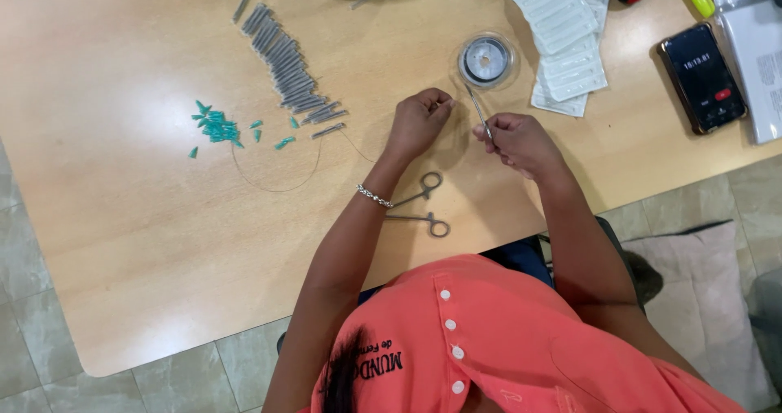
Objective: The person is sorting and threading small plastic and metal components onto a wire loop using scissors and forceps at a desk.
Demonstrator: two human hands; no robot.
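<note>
Right hand [521, 140] closed around a thin metal tool [479, 112], tip toward the wire spool [485, 59] near the tabletop's far edge. Left hand [417, 120] pinched shut, apparently on fine wire [277, 186]. Best done with wire taut, hands close, wrists braced on the tabletop [122, 242].

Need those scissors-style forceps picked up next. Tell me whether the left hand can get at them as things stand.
Probably yes. The forceps lie open on the table just beside the left forearm, with nothing on them. But the left hand is pinching something fine near the right hand, so it would have to let go first.
</note>
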